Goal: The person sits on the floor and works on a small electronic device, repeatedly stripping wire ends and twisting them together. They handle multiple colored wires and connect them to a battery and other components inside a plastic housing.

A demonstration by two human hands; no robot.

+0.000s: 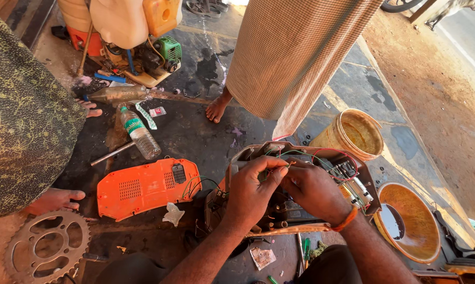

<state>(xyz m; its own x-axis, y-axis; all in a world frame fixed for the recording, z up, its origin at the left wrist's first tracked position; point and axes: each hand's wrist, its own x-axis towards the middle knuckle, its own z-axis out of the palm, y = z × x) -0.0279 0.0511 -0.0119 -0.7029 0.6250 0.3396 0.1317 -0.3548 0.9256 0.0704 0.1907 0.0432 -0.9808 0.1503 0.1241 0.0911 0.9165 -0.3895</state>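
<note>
An opened machine housing (248, 153) with red and green wires and a small circuit board (348, 171) lies on the floor in front of me. My left hand (250, 192) and my right hand (314, 189) meet over it, fingertips pinching thin wires (289, 164) between them. An orange thread band circles my right wrist. The orange plastic cover (143, 186) of the machine lies to the left, joined to it by dark wires.
A person in a checked cloth (295, 52) stands barefoot behind the housing; another person's feet show at left. Around me are a plastic water bottle (139, 134), a sprocket (45, 247), a yellow bucket (353, 134), a round metal pan (411, 221), and an engine sprayer (137, 37).
</note>
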